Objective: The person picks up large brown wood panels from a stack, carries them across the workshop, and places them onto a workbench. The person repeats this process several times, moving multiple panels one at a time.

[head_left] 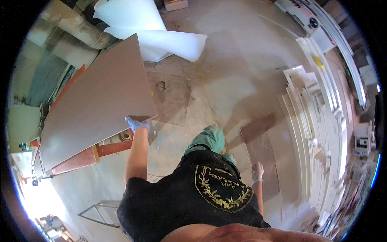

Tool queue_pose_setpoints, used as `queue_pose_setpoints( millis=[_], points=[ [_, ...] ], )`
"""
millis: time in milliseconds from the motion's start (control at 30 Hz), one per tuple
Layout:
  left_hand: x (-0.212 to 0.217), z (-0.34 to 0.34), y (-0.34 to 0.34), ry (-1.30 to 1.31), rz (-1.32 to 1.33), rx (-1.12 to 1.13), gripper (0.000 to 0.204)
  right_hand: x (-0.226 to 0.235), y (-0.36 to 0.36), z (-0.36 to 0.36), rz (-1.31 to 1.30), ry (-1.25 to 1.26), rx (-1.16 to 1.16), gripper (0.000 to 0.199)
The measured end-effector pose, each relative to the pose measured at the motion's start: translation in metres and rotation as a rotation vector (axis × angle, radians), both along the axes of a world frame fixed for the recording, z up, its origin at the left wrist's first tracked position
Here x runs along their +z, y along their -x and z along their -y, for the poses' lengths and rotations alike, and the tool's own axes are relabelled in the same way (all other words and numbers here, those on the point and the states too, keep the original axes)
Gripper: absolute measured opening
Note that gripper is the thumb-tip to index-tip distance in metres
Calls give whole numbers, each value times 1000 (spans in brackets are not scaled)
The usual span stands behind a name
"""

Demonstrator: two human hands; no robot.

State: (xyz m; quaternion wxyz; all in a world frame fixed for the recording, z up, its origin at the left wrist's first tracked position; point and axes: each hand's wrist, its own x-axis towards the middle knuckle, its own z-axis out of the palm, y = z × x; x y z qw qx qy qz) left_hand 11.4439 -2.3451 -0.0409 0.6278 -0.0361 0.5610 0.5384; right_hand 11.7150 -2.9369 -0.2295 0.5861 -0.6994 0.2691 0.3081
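A large flat grey-brown panel (96, 101) lies tilted on the left, on top of a reddish-brown support or board (78, 160). My left hand (139, 125), in a blue glove, grips the panel's near edge close to its right corner. Fingers lie on the upper face, and the rest of the grip is hidden. My right hand (257, 172), in a pale glove, hangs low at my right side. Its fingers are loosely bent and a little apart, with nothing visible in them. Behind it is a dark brown flat strip (262, 151) at floor level.
Ahead on the floor stands a big roll of white foam sheet (133, 16) with a loose end. Stacked long white boards (306, 121) line the right side, near a machine with rails (322, 32). A metal frame (98, 211) stands lower left. A brown patch (173, 97) marks the floor.
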Motion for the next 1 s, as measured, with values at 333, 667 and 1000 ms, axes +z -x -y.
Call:
queue_pose_setpoints(
  millis=[333, 667, 1000],
  points=[
    [-17, -4, -14, -133, -175, 53, 62, -34, -287, -248, 175, -194, 651, 27],
    [-28, -3, -25, 311, -474, 295, 51, -56, -478, -332, -90, 122, 798, 34],
    [-30, 26, -41, 427, -493, 439, 55, -71, -625, -504, 131, 161, 1403, 31]
  ],
)
